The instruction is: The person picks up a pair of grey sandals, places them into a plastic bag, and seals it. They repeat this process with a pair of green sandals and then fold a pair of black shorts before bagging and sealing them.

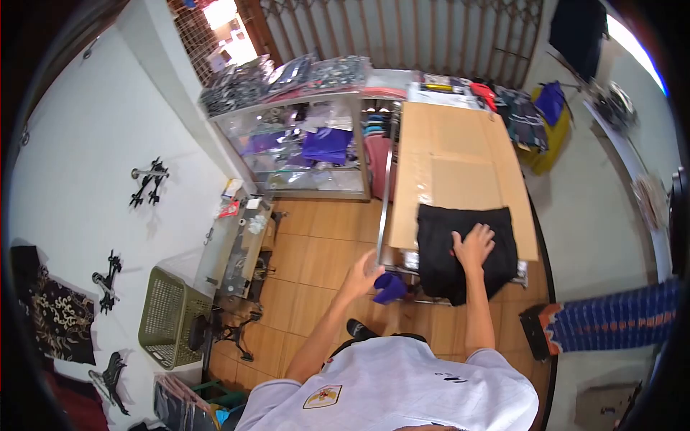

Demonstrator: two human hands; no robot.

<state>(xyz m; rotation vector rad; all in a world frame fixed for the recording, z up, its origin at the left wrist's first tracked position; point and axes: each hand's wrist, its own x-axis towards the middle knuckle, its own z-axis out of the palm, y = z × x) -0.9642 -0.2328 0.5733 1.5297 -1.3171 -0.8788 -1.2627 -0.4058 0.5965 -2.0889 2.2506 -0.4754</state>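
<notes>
My right hand (474, 248) lies with spread fingers on a folded black garment (438, 241). The garment rests on the near end of a large cardboard sheet (463, 147) and hangs over its front edge. Along the sheet's left side runs a long thin silver metal strip (387, 190). At the strip's lower end my left hand (365, 275) is closed, with its fingers curled around it. A purple cloth item (389, 287) shows just below and right of the left hand.
Beyond the floor tiles stands a glass display case (363, 147), topped with packaged clothes (320, 75). On the left are a green plastic basket (162, 316) and a low glass shelf (237, 251). A blue patterned cloth (611, 316) juts in from the right.
</notes>
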